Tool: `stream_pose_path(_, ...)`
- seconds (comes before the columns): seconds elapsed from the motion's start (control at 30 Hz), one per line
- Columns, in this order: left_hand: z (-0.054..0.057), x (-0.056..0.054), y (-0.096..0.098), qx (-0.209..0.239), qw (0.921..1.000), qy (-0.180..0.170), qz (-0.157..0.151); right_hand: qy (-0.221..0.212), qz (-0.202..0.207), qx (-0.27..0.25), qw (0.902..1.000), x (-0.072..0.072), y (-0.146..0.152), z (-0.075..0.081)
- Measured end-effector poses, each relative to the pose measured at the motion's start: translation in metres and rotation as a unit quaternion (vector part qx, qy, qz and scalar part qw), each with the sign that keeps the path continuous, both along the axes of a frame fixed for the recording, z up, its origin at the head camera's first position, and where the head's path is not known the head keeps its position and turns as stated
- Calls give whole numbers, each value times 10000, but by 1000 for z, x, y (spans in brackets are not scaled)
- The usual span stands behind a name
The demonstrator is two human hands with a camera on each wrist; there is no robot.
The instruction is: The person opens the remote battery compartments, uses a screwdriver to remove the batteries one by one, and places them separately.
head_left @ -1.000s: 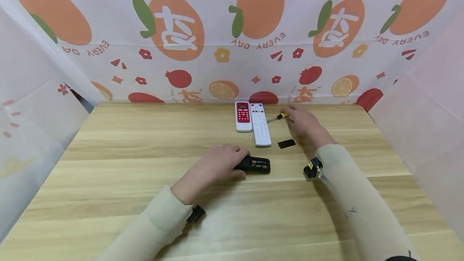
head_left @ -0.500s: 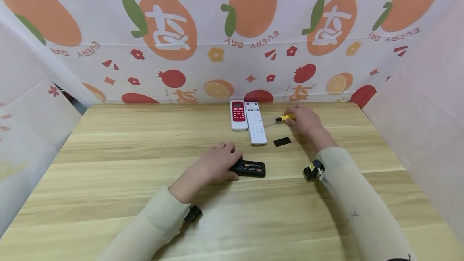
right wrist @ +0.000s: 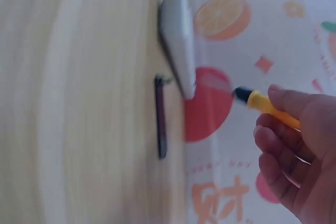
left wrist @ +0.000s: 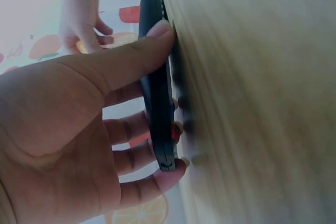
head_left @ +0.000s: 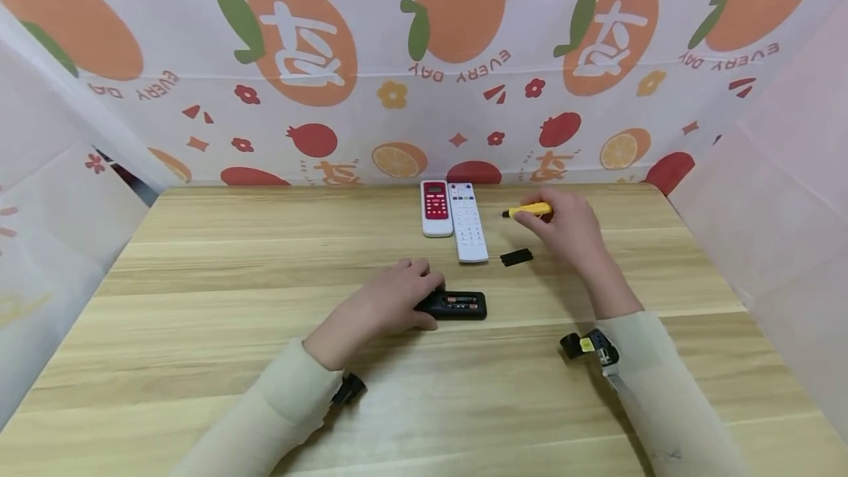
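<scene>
Black remote, near centre of the counter: back cover already off and lying apart to the far right, batteries still seated in the open bay. Left hand gripped the remote's left end; right hand pinched a yellow screwdriver, lifted beside the white remote and red remote, not yet applied.
</scene>
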State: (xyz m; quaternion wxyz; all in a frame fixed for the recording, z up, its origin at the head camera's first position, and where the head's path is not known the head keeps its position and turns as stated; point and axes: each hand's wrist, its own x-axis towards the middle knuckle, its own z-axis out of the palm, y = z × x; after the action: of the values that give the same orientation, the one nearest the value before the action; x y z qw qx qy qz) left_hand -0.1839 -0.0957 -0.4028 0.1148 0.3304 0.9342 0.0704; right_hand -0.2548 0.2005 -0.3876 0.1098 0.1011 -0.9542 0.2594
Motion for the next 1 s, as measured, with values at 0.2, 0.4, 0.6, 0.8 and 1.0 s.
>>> stream_pose_path(0.2, -2, -1, -4, 34, 10000, 22, 34, 34, 370, -917, 9951, 20, -12, 9)
stream_pose_path(0.4, 2, -3, -1, 57, 10000, -41, 49, 55, 757, -975, 9923, 44, -22, 27)
stream_pose_path(0.6, 5, -6, 1, 56, 9999, -123, 63, 23, 1389, -560, 9887, 65, -33, 39)
stream_pose_path(0.8, 4, -4, 1, 53, 9999, -108, 80, -372, 1802, -219, 9827, 73, -41, 38)
stream_pose_path(1.0, 2, -3, 2, 27, 10000, -58, 62, -353, 1819, 207, 9825, 76, -46, 32)
